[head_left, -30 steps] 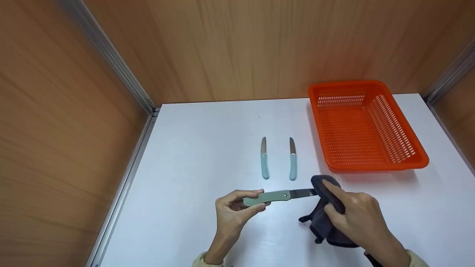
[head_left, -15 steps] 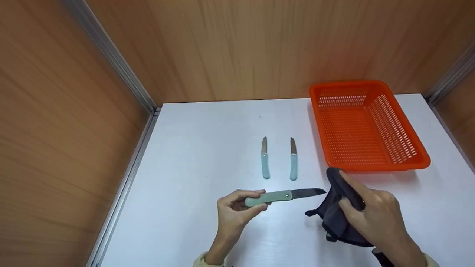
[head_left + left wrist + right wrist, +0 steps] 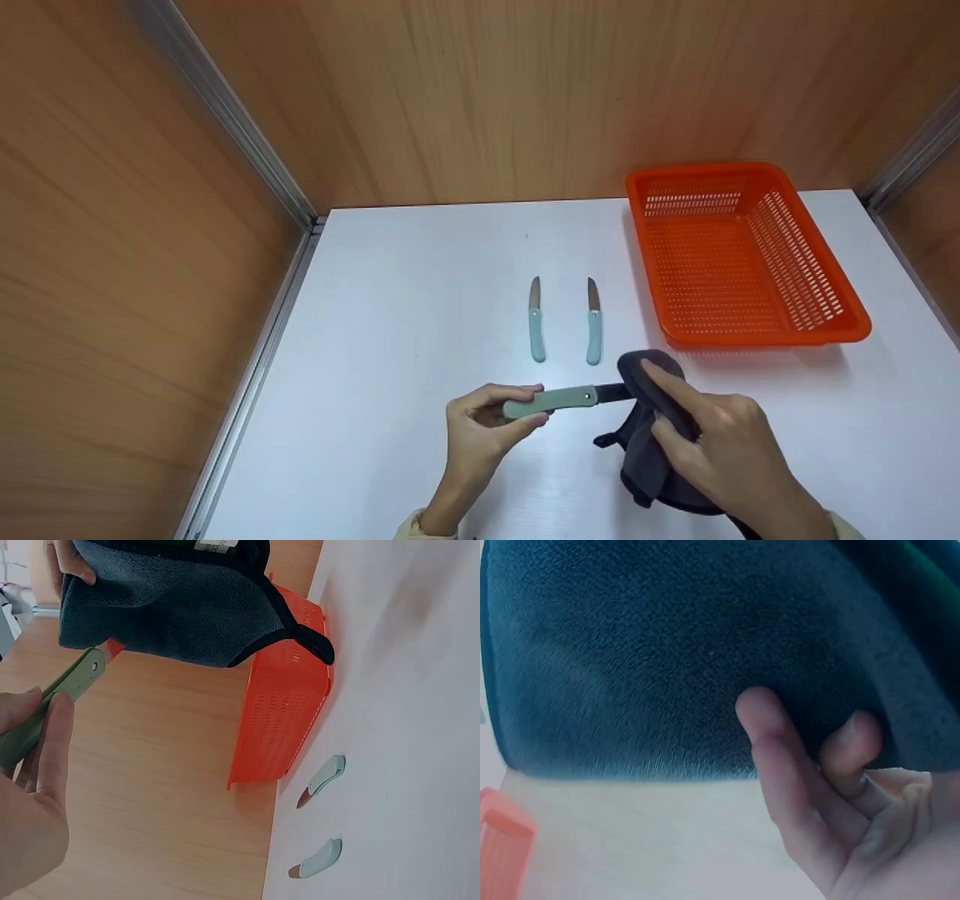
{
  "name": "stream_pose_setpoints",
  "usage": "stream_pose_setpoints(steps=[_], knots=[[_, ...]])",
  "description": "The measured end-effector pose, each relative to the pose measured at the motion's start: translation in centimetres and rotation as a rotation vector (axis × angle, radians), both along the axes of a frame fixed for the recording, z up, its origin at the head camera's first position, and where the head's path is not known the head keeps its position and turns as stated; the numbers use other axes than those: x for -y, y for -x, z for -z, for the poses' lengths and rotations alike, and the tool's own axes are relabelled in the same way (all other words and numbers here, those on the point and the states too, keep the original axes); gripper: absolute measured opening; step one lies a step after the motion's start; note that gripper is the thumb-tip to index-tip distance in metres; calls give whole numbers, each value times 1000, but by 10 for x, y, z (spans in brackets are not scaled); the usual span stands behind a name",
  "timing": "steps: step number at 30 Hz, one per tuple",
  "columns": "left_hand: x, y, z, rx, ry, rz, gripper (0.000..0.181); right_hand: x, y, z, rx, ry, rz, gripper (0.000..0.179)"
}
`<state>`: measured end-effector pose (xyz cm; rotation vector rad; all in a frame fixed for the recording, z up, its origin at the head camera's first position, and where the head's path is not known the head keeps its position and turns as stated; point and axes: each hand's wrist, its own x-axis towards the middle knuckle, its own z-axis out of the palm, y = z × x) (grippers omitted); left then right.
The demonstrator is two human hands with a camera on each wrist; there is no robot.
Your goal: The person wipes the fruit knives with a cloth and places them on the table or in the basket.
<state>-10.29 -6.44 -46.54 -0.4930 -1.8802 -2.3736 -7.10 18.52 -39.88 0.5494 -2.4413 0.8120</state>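
On one white surface (image 3: 420, 300), far right, stands one orange basket (image 3: 750, 339). One dark cloth (image 3: 649, 454) is pinched by the fingers of the right hand (image 3: 724, 435), around the blade of one green-handled knife (image 3: 556, 401). The left hand (image 3: 478, 439) pinches its handle between fingers and thumb. Two blue-handled knives (image 3: 536, 334) lie beyond. The cloth's one white label (image 3: 216, 544) is illegible.

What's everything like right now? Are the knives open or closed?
Green knife: open, blade end hidden by cloth
Dark cloth: creased, pinched
Light-blue knife nearer the basket: open, lying flat
Other light-blue knife: open, lying flat
Orange basket: upright, open-topped
Left hand: holding the green knife
Right hand: pinching the cloth
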Motion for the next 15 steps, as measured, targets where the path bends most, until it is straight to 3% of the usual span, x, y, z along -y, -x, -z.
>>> stream_pose_setpoints(steps=[5, 15], knots=[[0, -1, 0, -1, -25, -5, 29, 12, 0, 2, 6, -83, -31, 56], [-1, 0, -1, -13, -49, -11, 27, 26, 0, 7, 144, -178, -49, 44]])
